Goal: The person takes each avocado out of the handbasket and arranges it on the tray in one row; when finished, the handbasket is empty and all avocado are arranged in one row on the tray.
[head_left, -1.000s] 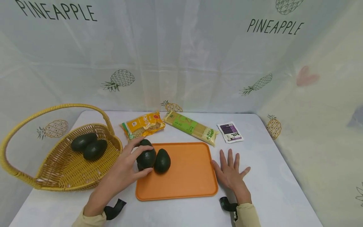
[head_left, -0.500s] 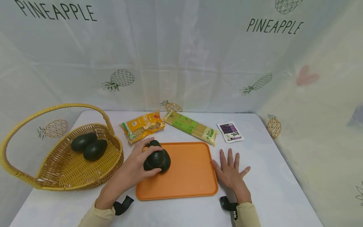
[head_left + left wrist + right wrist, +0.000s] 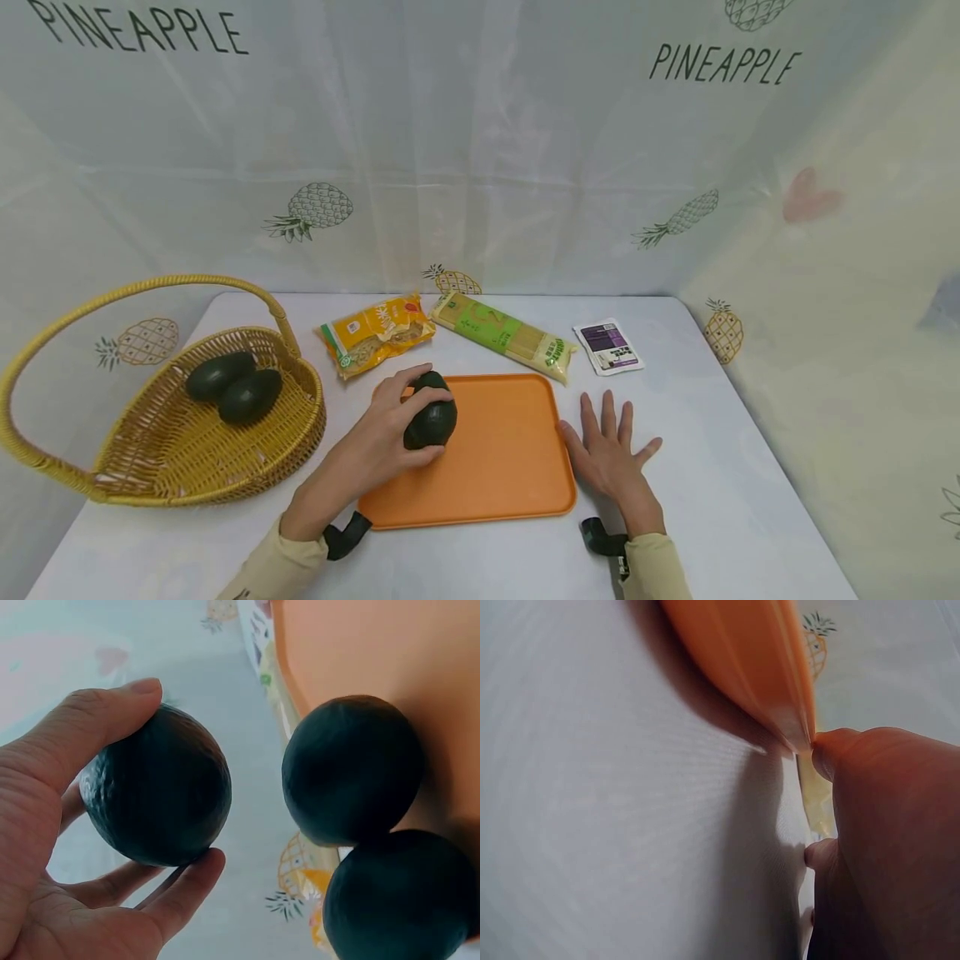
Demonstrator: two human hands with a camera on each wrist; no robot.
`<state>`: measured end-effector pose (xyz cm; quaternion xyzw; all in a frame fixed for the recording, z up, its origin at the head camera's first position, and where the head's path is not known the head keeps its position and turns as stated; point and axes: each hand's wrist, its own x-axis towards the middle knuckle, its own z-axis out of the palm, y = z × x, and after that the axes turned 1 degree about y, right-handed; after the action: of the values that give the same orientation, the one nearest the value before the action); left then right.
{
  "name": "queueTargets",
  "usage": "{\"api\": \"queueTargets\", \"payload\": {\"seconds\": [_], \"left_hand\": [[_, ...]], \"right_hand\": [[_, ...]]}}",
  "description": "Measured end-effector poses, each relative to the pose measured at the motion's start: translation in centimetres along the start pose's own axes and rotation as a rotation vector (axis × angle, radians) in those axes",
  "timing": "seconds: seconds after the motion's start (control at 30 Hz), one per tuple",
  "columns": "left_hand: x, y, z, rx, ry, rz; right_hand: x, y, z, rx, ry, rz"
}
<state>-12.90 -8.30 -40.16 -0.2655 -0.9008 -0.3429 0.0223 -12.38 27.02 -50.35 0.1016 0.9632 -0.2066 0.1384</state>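
Note:
My left hand [image 3: 382, 437] grips a dark green avocado [image 3: 431, 421] between thumb and curled fingers, above the left part of an orange tray [image 3: 506, 454]. The left wrist view shows this avocado held apart from two more, an upper avocado [image 3: 352, 769] and a lower avocado [image 3: 401, 896], which sit side by side on the tray. From the head those two are hidden behind the held one and the hand. My right hand [image 3: 615, 467] rests with spread, straight fingers on the white table at the tray's right edge. Its thumb [image 3: 840, 754] appears to touch the rim.
A yellow wicker basket [image 3: 180, 492] with a tall handle stands at the left, two avocados [image 3: 250, 397] inside. Along the back lie an orange food packet [image 3: 377, 333], a long green-labelled packet of noodles [image 3: 502, 335] and a small white-and-purple sachet [image 3: 609, 347].
My left hand has moved right with the held avocado, from the tray's left edge further over the tray, covering the avocado seen there before. The right hand has stayed in place.

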Motion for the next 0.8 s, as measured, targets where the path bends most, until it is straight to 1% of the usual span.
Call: {"api": "queueTargets", "payload": {"seconds": [0.1,0.23,0.33,0.6,0.8], "left_hand": [[0.3,0.0,0.4,0.009,0.004,0.021],[0.7,-0.2,0.9,0.044,0.016,0.074],[1.0,-0.3,1.2,0.051,0.008,0.096],[2.0,-0.2,1.7,0.070,-0.037,0.101],[2.7,0.1,2.0,0.057,-0.067,0.112]], "right_hand": [[0.0,0.0,0.0,-0.004,0.000,-0.001],[0.1,0.0,0.1,-0.006,-0.001,-0.003],[0.1,0.0,0.0,-0.007,0.000,-0.002],[0.2,-0.1,0.0,0.000,0.009,-0.001],[0.1,0.0,0.0,-0.003,0.005,0.006]]}}
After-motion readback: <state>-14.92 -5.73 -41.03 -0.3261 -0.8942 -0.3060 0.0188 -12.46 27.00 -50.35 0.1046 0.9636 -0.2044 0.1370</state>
